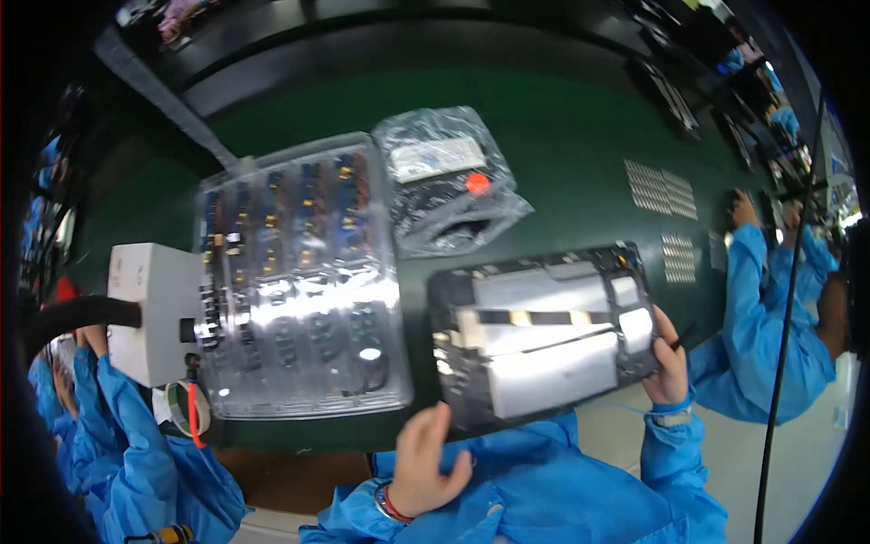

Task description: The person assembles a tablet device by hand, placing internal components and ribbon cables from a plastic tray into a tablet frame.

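An opened tablet (544,376) with silver battery packs and a black frame is tilted at the table's near edge. Its right edge is gripped by my right hand (669,370), with the fingers partly behind it. Close to the tablet's lower left corner is my left hand (426,467), its fingers stretched out and the thumb apart. Nothing shows in that hand; whether the fingertips touch the frame I cannot tell. Left of the tablet lies a clear plastic tray (397,363) holding rows of small circuit parts.
A clear plastic bag (444,222) with dark contents lies beyond the tablet on the green table (571,136). A white box (149,317) and a tape roll (201,412) stand left. Small metallic parts (662,189) lie in rows at right. Co-workers in blue sleeves (743,281) sit at both sides.
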A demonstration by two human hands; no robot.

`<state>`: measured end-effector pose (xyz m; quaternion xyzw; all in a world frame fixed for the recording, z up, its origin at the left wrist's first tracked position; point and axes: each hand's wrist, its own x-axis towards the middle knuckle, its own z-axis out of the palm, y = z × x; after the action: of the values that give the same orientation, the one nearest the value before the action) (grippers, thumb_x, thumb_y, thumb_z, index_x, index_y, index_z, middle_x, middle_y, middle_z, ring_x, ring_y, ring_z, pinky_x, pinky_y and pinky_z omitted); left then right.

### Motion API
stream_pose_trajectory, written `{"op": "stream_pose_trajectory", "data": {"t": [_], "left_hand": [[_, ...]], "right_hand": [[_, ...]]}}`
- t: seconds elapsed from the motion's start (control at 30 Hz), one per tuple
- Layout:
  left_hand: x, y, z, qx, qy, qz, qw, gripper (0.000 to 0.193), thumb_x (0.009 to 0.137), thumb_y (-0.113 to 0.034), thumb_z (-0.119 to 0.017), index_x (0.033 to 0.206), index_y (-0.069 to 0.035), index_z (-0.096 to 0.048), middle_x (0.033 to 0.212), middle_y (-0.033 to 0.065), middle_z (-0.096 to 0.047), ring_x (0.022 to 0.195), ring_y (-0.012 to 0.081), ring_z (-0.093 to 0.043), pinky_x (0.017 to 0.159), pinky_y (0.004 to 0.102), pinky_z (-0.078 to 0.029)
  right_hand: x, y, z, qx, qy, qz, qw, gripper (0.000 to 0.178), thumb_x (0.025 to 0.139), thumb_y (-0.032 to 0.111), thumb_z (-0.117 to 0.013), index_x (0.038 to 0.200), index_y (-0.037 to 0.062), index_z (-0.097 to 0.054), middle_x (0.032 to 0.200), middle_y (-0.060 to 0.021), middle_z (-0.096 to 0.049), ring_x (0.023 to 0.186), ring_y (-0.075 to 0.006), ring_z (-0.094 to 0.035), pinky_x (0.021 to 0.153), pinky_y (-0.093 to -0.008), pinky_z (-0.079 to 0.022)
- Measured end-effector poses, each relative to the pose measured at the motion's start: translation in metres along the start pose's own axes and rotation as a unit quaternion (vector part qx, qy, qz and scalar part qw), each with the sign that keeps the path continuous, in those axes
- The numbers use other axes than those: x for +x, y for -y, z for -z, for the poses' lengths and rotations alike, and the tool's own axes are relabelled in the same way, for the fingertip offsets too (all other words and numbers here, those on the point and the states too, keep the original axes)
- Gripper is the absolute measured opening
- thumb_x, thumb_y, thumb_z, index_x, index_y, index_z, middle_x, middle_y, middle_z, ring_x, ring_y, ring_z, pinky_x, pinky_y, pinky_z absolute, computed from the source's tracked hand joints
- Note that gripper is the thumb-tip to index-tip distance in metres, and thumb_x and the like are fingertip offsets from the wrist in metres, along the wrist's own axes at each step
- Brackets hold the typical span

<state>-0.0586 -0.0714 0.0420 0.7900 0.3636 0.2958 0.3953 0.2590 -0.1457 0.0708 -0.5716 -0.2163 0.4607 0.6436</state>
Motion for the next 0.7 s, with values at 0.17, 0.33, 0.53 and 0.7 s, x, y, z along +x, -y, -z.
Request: {"op": "stream_pose_trajectory", "data": {"t": [0.17, 0.33, 0.53, 0.7], "left_hand": [[0.018, 0.004, 0.009, -0.071, -0.048, -0.225, 0.971, 0.032, 0.067, -0.005, -0.060, 0.098, -0.001, -0.052, 0.096, 0.0123, -0.059, 0.076, 0.0235, -0.059, 0.059, 0.0302, -0.044], [0.007, 0.021, 0.035, 0.078, -0.176, -0.243, 0.951, 0.028, 0.064, 0.001, -0.053, 0.091, -0.006, -0.053, 0.086, 0.0056, -0.061, 0.069, 0.0189, -0.057, 0.055, 0.0282, -0.041], [-0.006, 0.049, 0.046, 0.247, -0.287, -0.186, 0.907, 0.030, 0.061, 0.000, -0.054, 0.089, -0.010, -0.055, 0.090, 0.0014, -0.060, 0.072, 0.0167, -0.055, 0.059, 0.0287, -0.038], [-0.006, 0.054, 0.041, 0.273, -0.324, -0.159, 0.892, 0.032, 0.060, -0.001, -0.055, 0.091, -0.009, -0.056, 0.088, 0.0021, -0.059, 0.071, 0.0177, -0.055, 0.059, 0.0293, -0.040]], "right_hand": [[0.023, 0.018, 0.037, 0.110, 0.020, 0.045, 0.993, 0.049, 0.082, 0.021, -0.048, 0.124, -0.0009, -0.035, 0.120, -0.0133, -0.045, 0.107, -0.0238, -0.047, 0.095, -0.0348, -0.033], [0.118, 0.068, -0.043, 0.198, 0.031, -0.042, 0.979, 0.017, 0.084, 0.020, -0.050, 0.093, 0.0067, -0.055, 0.084, -0.0022, -0.060, 0.051, -0.0037, -0.045, 0.035, -0.0144, -0.025], [0.253, 0.086, -0.189, 0.080, 0.085, 0.012, 0.993, 0.016, 0.080, 0.021, -0.057, 0.088, 0.0080, -0.055, 0.078, -0.0019, -0.058, 0.044, -0.0087, -0.037, 0.041, -0.0220, -0.030], [0.323, 0.047, -0.298, -0.026, 0.066, 0.039, 0.997, 0.026, 0.073, 0.030, -0.061, 0.089, 0.0108, -0.052, 0.067, -0.0012, -0.049, 0.046, -0.0140, -0.045, 0.044, -0.0255, -0.039]]}}
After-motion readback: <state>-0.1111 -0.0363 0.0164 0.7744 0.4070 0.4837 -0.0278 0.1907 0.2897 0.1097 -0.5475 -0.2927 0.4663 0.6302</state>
